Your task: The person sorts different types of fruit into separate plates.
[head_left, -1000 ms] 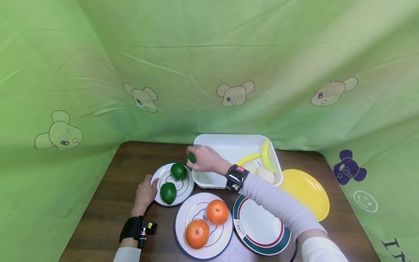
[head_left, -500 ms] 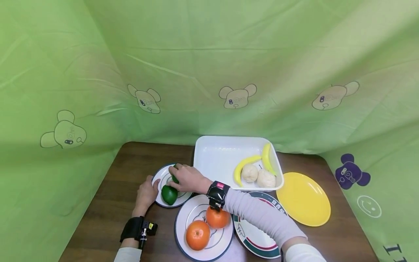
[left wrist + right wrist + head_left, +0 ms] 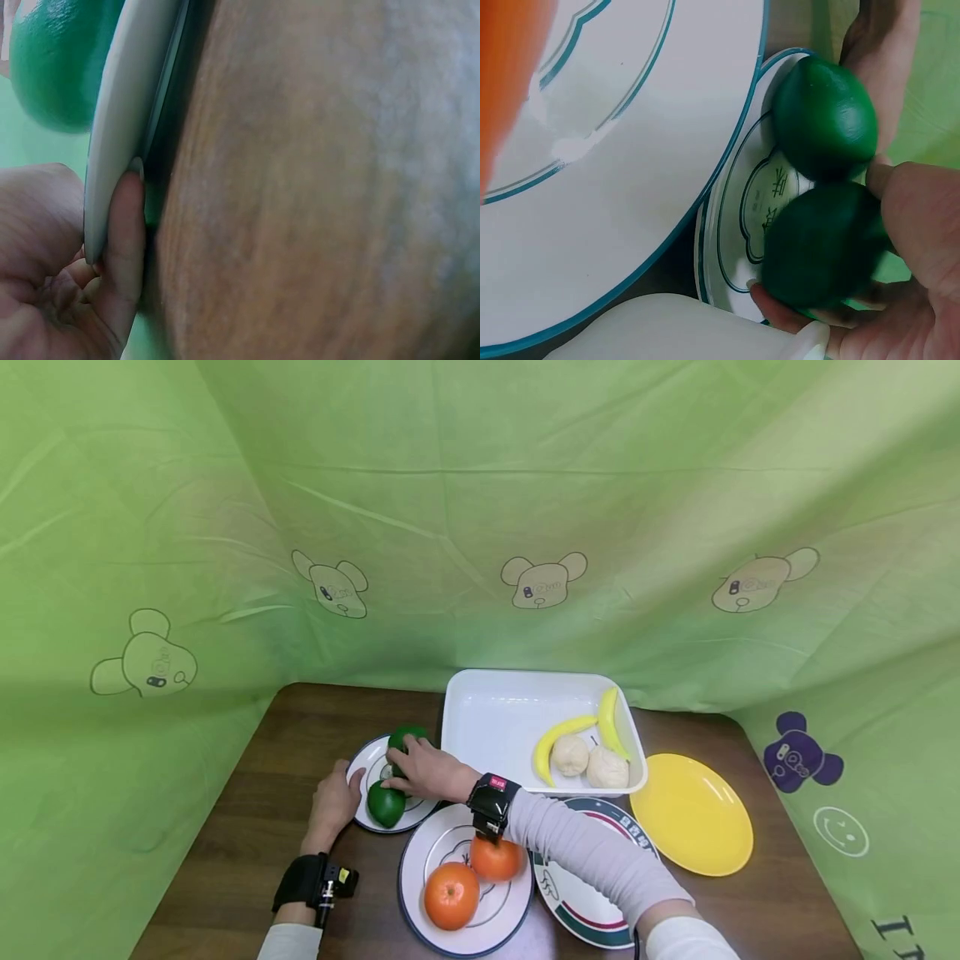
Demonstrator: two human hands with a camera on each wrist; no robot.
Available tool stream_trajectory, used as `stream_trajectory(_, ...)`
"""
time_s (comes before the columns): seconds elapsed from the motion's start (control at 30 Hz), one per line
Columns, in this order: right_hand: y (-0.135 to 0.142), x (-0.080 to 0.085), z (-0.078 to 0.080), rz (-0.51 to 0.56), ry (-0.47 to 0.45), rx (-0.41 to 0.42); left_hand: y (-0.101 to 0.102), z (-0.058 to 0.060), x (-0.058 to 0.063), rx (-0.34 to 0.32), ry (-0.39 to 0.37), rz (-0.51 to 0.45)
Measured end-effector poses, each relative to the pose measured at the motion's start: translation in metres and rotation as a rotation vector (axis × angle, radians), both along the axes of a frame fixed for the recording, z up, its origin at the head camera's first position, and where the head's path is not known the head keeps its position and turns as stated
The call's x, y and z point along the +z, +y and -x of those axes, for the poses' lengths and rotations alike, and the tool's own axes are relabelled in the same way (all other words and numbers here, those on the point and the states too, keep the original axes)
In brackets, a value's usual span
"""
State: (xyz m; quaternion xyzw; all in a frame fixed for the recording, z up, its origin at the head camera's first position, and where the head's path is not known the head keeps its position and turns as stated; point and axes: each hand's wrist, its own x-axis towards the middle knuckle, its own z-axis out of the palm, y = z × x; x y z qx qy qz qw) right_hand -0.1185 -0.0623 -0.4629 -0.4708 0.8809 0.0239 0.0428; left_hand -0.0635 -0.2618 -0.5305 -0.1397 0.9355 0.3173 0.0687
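My left hand (image 3: 333,802) grips the left rim of a small white plate (image 3: 372,763) with a blue edge. In the left wrist view, the plate's rim (image 3: 120,120) sits between my thumb and a finger beneath it. My right hand (image 3: 435,771) holds a green lime (image 3: 825,244) low over this plate, fingers and thumb curled round it. Two other limes lie on the plate: the far lime (image 3: 407,737), partly hidden by my right hand, and the near lime (image 3: 386,804). Whether the held lime touches the plate I cannot tell.
A white tray (image 3: 480,727) holds two bananas (image 3: 555,743) and two whitish round pieces (image 3: 608,767). In front, a larger plate (image 3: 420,868) bears two oranges (image 3: 452,896). My right forearm crosses a green-rimmed plate (image 3: 585,902). A yellow plate (image 3: 697,818) lies on the right.
My right hand has carried the lime from above the tray's left end, left and nearer, to over the small plate. My left hand has kept its hold on the rim.
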Motion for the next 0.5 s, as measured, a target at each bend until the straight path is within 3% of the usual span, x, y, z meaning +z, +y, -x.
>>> stream_trajectory(0.13, 0.001, -0.001, -0.002, -0.084, 0.053, 0.039, 0.000, -0.002, 0.000, -0.003, 0.010, 0.001)
stream_trajectory(0.27, 0.003, 0.001, -0.005, -0.084, -0.011, 0.004, 0.000, -0.002, -0.002, -0.004, 0.002, -0.004)
stream_trajectory(0.5, 0.022, 0.031, -0.012, 0.096, -0.082, -0.007, 0.000, -0.002, -0.002, -0.008, 0.005, -0.006)
